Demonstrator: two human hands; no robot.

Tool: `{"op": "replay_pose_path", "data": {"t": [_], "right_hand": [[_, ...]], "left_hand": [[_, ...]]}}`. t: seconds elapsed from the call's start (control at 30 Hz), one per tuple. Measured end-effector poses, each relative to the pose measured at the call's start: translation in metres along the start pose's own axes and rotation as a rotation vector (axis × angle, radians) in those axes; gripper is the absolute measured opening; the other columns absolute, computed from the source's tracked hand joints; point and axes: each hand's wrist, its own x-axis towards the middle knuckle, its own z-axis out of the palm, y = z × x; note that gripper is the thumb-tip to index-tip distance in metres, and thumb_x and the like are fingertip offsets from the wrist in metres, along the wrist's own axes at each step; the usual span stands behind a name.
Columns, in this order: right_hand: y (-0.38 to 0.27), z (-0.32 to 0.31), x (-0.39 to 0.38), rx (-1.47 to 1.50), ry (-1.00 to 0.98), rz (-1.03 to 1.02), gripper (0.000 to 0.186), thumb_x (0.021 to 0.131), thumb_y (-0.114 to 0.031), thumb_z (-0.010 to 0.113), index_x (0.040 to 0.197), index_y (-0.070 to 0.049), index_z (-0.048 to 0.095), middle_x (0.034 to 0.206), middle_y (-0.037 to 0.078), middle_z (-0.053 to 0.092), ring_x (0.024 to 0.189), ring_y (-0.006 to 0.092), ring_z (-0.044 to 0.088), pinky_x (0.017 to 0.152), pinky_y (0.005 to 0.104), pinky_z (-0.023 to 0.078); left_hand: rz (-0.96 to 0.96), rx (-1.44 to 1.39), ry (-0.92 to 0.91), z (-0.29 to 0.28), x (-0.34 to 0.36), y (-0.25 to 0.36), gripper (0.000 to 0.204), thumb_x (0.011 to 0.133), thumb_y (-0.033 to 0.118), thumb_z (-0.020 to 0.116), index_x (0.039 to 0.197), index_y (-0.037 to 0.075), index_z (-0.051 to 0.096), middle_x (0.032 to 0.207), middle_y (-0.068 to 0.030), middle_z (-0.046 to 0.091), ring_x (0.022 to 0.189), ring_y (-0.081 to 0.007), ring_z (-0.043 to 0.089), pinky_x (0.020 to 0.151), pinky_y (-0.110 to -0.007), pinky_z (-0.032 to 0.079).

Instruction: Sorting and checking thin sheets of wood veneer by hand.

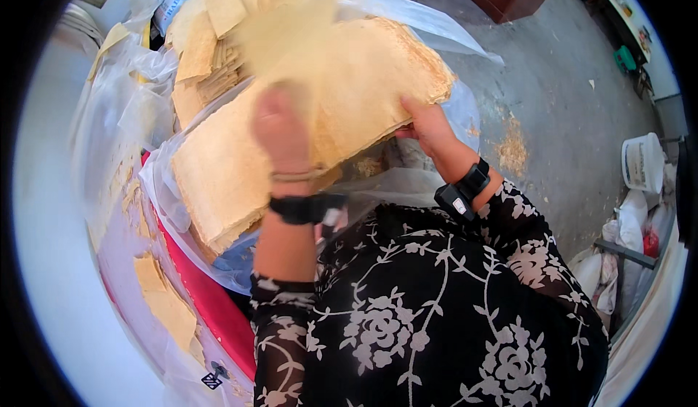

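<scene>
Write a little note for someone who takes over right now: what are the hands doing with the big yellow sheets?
Left hand: lies flat on the top sheet, blurred with motion.
Right hand: grips the right edge of the thick stack of tan sheets.
Stack: sits on clear plastic film above a red surface.
More folded sheets lie behind; loose pieces at left.
Done and left: cannot tell.

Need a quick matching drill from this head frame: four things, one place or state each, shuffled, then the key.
1. left hand
2. right hand
3. white plastic bucket
4. thick stack of thin tan sheets

A. stands on the grey floor at far right
B. grips the stack's near right edge
C. blurred, resting on top of the stack
D. lies on clear plastic film

Pairs: 1-C, 2-B, 3-A, 4-D
</scene>
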Motion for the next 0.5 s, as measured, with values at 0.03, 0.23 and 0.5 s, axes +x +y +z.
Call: {"op": "replay_pose_path", "data": {"t": [0.03,0.23,0.5], "right_hand": [[-0.001,-0.004,0.000,-0.001,0.003,-0.001,0.040,0.095,-0.031,0.063,0.120,0.000,0.061,0.102,0.012,0.071,0.080,0.0225,0.072,0.060,0.0320,0.060],[-0.036,-0.012,-0.027,-0.542,-0.540,0.567,0.048,0.100,-0.044,0.053,0.130,-0.007,0.057,0.108,0.007,0.072,0.088,0.0194,0.071,0.066,0.0321,0.056],[-0.012,0.007,-0.032,0.125,-0.738,-0.146,0.063,0.096,-0.047,0.063,0.139,-0.003,0.047,0.135,0.013,0.058,0.125,0.0255,0.055,0.107,0.0421,0.042]], "left_hand": [[-0.128,-0.109,0.037,-0.028,0.016,0.008,0.031,0.102,0.026,0.051,0.107,0.000,0.067,0.094,-0.0112,0.074,0.083,-0.0190,0.070,0.072,-0.033,0.056],[0.169,0.001,0.303,-0.097,0.040,0.039,0.032,0.105,0.026,0.048,0.102,0.001,0.069,0.083,-0.0120,0.068,0.071,-0.0214,0.065,0.064,-0.034,0.052],[0.663,-0.018,-0.471,-0.022,-0.038,0.065,0.032,0.089,0.013,0.063,0.121,0.009,0.065,0.111,-0.0140,0.070,0.104,-0.0311,0.066,0.087,-0.040,0.055]]}}
